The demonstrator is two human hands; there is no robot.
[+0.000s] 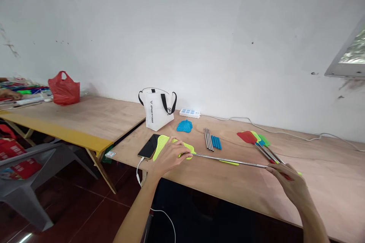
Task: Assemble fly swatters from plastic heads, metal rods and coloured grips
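My left hand [171, 157] pinches the narrow end of a yellow-green fly swatter, beside its perforated head [160, 145], which the fingers partly cover. From there a thin silver telescopic rod [228, 159] runs right, slightly downward, to my right hand [291, 182], closed on its far end. Close to my right hand lie several finished-looking swatters with red [246, 137], yellow and green heads, partly hidden by it. Behind the rod are several grey metal tubes [208, 139] and several blue handle sleeves [216, 142]. A yellow-green piece [229, 163] lies under the rod.
A blue pile of swatter heads [184, 126] lies before a white power strip [189, 113]. A white bag [158, 110] stands near the wall. A phone [148, 146] with a cable sits left of my left hand. Another table [94, 115] holds a red bag [65, 89]; a grey chair [42, 182] stands below.
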